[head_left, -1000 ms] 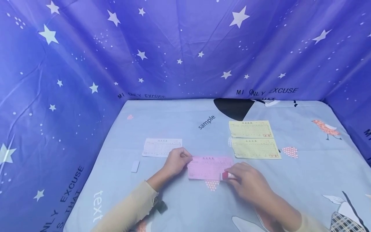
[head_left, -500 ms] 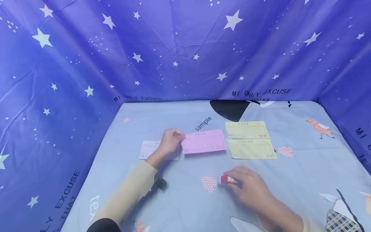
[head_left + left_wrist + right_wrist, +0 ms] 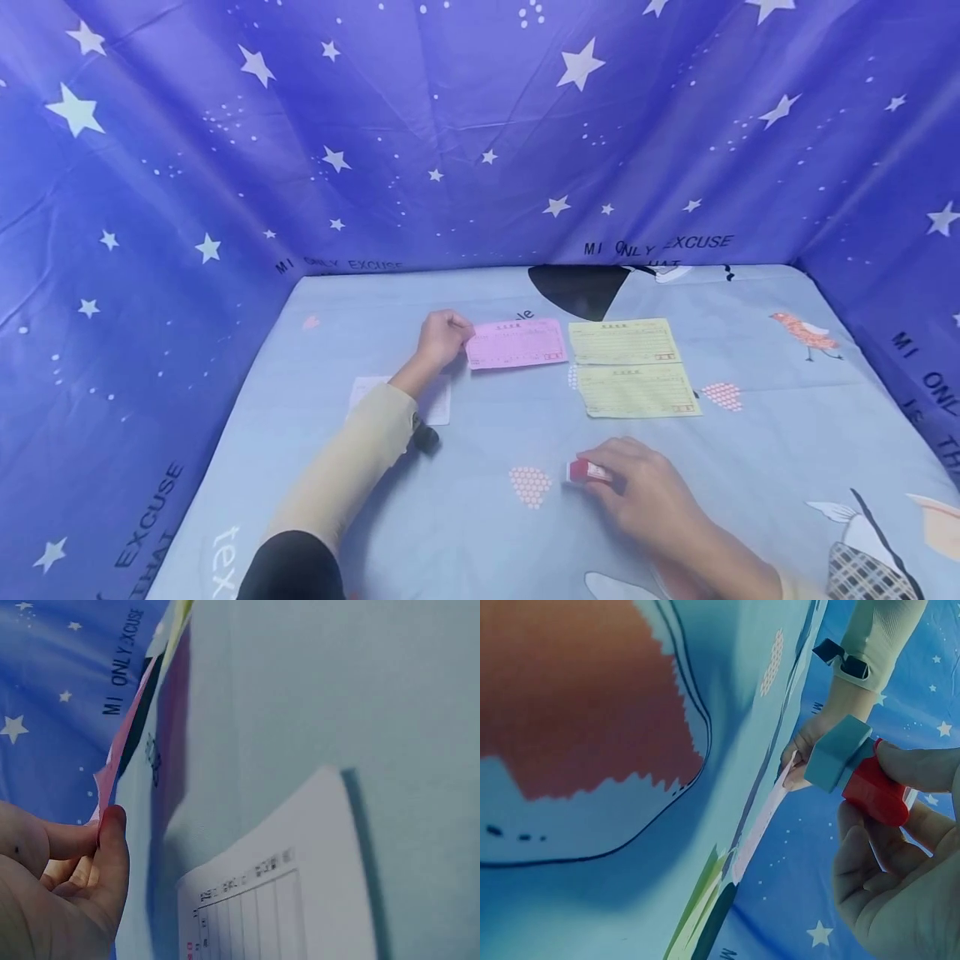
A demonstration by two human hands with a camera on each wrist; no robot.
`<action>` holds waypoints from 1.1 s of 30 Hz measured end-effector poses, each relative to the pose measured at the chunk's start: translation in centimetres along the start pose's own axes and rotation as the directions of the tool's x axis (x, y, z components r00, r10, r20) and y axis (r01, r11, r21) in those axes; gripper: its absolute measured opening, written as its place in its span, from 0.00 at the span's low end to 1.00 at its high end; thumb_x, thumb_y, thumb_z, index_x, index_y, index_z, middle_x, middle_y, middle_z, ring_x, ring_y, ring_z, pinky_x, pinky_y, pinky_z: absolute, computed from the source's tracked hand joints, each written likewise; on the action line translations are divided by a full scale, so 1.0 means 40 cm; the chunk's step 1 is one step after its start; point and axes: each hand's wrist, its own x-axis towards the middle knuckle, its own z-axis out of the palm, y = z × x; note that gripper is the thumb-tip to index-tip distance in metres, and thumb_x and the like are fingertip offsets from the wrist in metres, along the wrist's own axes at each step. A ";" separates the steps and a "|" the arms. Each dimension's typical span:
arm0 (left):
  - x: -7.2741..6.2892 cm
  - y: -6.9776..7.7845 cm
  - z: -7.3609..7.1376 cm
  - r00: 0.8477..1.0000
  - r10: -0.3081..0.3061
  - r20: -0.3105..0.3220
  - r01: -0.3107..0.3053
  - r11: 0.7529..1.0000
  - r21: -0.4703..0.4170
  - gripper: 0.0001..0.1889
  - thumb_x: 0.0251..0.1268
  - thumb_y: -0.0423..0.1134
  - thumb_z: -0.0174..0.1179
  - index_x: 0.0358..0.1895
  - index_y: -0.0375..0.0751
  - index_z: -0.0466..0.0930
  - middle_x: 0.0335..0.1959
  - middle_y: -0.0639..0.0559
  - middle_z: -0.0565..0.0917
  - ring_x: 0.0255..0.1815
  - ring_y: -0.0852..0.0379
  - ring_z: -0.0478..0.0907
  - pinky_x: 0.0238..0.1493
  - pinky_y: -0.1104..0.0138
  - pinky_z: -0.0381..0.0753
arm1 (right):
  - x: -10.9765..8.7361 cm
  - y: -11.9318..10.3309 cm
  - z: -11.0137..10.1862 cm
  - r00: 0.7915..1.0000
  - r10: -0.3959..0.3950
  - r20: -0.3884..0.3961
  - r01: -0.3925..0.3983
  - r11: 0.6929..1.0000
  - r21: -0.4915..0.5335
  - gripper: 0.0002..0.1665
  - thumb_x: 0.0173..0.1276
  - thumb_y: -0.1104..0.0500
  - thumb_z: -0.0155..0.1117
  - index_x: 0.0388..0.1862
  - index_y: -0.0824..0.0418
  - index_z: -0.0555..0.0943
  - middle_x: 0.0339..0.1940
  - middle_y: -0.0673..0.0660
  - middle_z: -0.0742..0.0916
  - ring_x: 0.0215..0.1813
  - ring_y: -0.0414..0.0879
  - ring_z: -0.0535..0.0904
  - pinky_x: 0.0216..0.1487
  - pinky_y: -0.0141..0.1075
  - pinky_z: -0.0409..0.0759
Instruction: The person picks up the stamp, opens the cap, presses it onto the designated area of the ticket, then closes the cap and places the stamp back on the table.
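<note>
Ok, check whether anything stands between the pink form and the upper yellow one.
Nothing visible does: in the head view, only a narrow gap separates the pink form, held by the left hand, from the upper yellow form. The white form lies well left of that gap.

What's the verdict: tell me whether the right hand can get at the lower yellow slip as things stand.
Likely yes: the lower yellow slip lies beyond the right hand, with nothing visible between them. But that hand grips a red stamp-like object, which may hamper picking the slip up.
</note>
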 end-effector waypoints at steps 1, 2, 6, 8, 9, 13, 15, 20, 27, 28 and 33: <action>0.006 -0.002 0.004 1.000 -0.006 0.004 0.006 1.000 0.000 0.02 0.63 0.26 0.64 0.37 0.34 0.85 0.39 0.42 0.86 0.35 0.51 0.84 0.34 0.67 0.84 | -0.002 0.002 0.001 1.000 0.004 -0.003 -0.004 1.000 0.001 0.22 0.45 0.66 0.83 0.42 0.53 0.90 0.38 0.37 0.87 0.44 0.36 0.82 0.46 0.39 0.83; 0.010 -0.003 0.007 1.000 -0.010 0.008 0.010 1.000 0.003 0.02 0.64 0.26 0.64 0.37 0.34 0.84 0.39 0.42 0.86 0.35 0.51 0.84 0.34 0.66 0.84 | -0.004 0.005 0.002 1.000 0.009 -0.005 -0.009 1.000 0.000 0.22 0.45 0.66 0.83 0.42 0.53 0.90 0.38 0.37 0.87 0.44 0.36 0.82 0.46 0.39 0.83; 0.018 -0.008 0.013 1.000 -0.013 0.013 0.013 0.999 0.033 0.02 0.64 0.28 0.64 0.37 0.35 0.85 0.38 0.44 0.86 0.36 0.51 0.82 0.34 0.66 0.83 | -0.006 0.011 0.005 1.000 0.012 -0.012 -0.012 1.000 0.000 0.23 0.45 0.66 0.84 0.42 0.53 0.90 0.38 0.36 0.86 0.44 0.35 0.82 0.46 0.38 0.83; 0.018 -0.009 0.015 1.000 -0.007 0.010 0.006 0.998 0.057 0.02 0.64 0.28 0.64 0.37 0.36 0.85 0.37 0.45 0.86 0.36 0.51 0.82 0.35 0.66 0.81 | -0.006 0.014 0.006 1.000 0.007 -0.017 -0.007 1.000 -0.003 0.23 0.45 0.66 0.84 0.42 0.53 0.90 0.38 0.37 0.86 0.43 0.36 0.82 0.46 0.38 0.83; 0.019 -0.009 0.016 1.000 -0.001 0.009 0.001 0.997 0.073 0.02 0.64 0.28 0.64 0.37 0.36 0.85 0.37 0.45 0.86 0.37 0.51 0.81 0.35 0.66 0.81 | -0.006 0.015 0.006 1.000 0.006 -0.018 -0.006 1.000 -0.005 0.23 0.45 0.66 0.84 0.42 0.53 0.90 0.38 0.37 0.86 0.43 0.36 0.82 0.46 0.38 0.83; 0.022 -0.008 0.022 1.000 0.018 0.012 -0.020 0.993 0.115 0.02 0.65 0.29 0.64 0.38 0.36 0.84 0.37 0.46 0.86 0.38 0.50 0.81 0.38 0.64 0.81 | -0.007 0.017 0.007 1.000 0.007 -0.020 -0.007 1.000 -0.006 0.22 0.45 0.65 0.84 0.42 0.54 0.90 0.37 0.38 0.87 0.43 0.36 0.82 0.46 0.37 0.83; 0.025 -0.006 0.026 1.000 0.026 0.017 -0.028 0.991 0.133 0.02 0.65 0.30 0.64 0.38 0.36 0.84 0.37 0.46 0.86 0.39 0.50 0.81 0.39 0.63 0.81 | -0.007 0.019 0.007 1.000 0.011 -0.017 -0.011 1.000 -0.003 0.22 0.45 0.65 0.84 0.42 0.54 0.90 0.37 0.37 0.87 0.43 0.36 0.82 0.46 0.37 0.83; 0.033 -0.001 0.034 0.998 0.049 0.029 -0.053 0.986 0.157 0.02 0.66 0.30 0.64 0.38 0.36 0.85 0.36 0.46 0.86 0.38 0.50 0.82 0.38 0.63 0.80 | -0.007 0.023 0.009 1.000 0.027 -0.003 -0.027 1.000 -0.002 0.22 0.46 0.65 0.84 0.43 0.53 0.90 0.38 0.37 0.87 0.43 0.36 0.82 0.46 0.38 0.83; 0.038 -0.005 0.042 0.997 0.064 0.039 -0.069 0.985 0.155 0.02 0.66 0.30 0.63 0.38 0.35 0.84 0.35 0.46 0.86 0.37 0.50 0.82 0.34 0.65 0.80 | -0.008 0.026 0.011 1.000 0.024 0.002 -0.024 1.000 -0.001 0.23 0.46 0.65 0.84 0.44 0.55 0.90 0.38 0.39 0.87 0.44 0.37 0.83 0.47 0.39 0.83; 0.039 -0.006 0.043 0.997 0.068 0.037 -0.073 0.985 0.156 0.02 0.66 0.30 0.63 0.38 0.36 0.84 0.35 0.46 0.85 0.37 0.50 0.81 0.34 0.65 0.80 | -0.008 0.026 0.011 1.000 0.025 0.001 -0.025 1.000 -0.002 0.23 0.46 0.65 0.84 0.44 0.54 0.90 0.38 0.39 0.87 0.44 0.37 0.83 0.47 0.39 0.83; 0.038 0.000 0.043 0.994 0.107 0.024 -0.109 0.977 0.183 0.05 0.67 0.31 0.61 0.43 0.38 0.83 0.41 0.45 0.86 0.43 0.48 0.82 0.43 0.60 0.82 | -0.008 0.026 0.010 1.000 0.029 0.005 -0.029 1.000 -0.008 0.22 0.46 0.65 0.83 0.43 0.54 0.90 0.38 0.40 0.88 0.44 0.37 0.83 0.47 0.39 0.83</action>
